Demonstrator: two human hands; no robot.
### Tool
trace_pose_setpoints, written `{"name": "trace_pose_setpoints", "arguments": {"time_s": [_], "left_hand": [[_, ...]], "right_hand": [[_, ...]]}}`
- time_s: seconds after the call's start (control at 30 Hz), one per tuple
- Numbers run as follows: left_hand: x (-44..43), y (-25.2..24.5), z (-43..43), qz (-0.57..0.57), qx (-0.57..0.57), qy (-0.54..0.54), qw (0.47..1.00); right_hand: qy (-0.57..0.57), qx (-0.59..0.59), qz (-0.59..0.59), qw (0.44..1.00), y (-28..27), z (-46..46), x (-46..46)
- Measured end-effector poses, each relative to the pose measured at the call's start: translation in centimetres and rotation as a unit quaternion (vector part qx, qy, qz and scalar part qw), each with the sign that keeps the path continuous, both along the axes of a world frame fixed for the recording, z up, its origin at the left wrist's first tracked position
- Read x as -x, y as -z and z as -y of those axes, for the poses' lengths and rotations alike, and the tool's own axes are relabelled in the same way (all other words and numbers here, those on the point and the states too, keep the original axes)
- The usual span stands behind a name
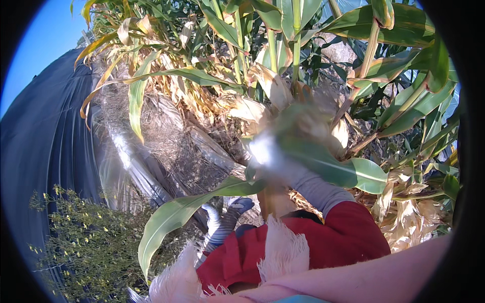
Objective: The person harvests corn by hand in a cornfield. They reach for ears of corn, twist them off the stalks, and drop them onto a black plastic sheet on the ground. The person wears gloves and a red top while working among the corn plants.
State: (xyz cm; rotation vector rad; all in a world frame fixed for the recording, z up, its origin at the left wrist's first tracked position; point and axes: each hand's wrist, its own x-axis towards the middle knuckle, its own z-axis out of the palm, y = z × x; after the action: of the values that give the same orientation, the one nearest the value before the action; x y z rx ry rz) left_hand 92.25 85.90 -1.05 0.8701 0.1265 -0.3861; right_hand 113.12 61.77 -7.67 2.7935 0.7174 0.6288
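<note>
At the lower middle is my left hand [223, 221], in a striped knit glove with dark fingertips. Its fingers are spread and hold nothing. My right hand [274, 163], gloved and below a grey sleeve cuff, reaches to a corn stalk at the centre; glare, blur and a green corn leaf [333, 166] hide its fingers, so its grip does not show. A broad corn leaf [189, 212] arches down past my left hand. Dry corn husks [250, 110] hang on the stalks just beyond my right hand.
Standing corn plants [295, 41] fill the top and right. Black plastic sheeting [49, 128] covers the left side. A leafy bush with yellow flowers [94, 242] grows at the lower left. Dry stalks and straw [166, 140] lie on the ground. A fringed pink scarf [333, 269] crosses the bottom.
</note>
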Motion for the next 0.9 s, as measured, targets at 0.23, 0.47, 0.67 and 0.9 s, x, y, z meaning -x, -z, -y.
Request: {"name": "trace_pose_setpoints", "arguments": {"time_s": [0.23,0.47,0.67,0.9], "left_hand": [[-8.5,-4.9,2.0,0.096,0.071,0.170,0.978],[-19.1,-4.2,5.0,0.350,-0.181,0.241,0.887],[-24.5,5.7,4.6,0.700,-0.329,0.322,0.547],[-26.8,14.9,2.5,0.601,-0.278,0.404,0.631]], "right_hand": [[0.102,-0.089,-0.038,0.990,-6.2,1.3,0.3],[0.189,-0.049,-0.049,0.979,-4.9,1.9,0.7],[0.252,-0.123,0.001,0.960,-3.4,0.5,1.6],[0.246,-0.117,0.072,0.959,-5.0,-3.9,1.2]]}}
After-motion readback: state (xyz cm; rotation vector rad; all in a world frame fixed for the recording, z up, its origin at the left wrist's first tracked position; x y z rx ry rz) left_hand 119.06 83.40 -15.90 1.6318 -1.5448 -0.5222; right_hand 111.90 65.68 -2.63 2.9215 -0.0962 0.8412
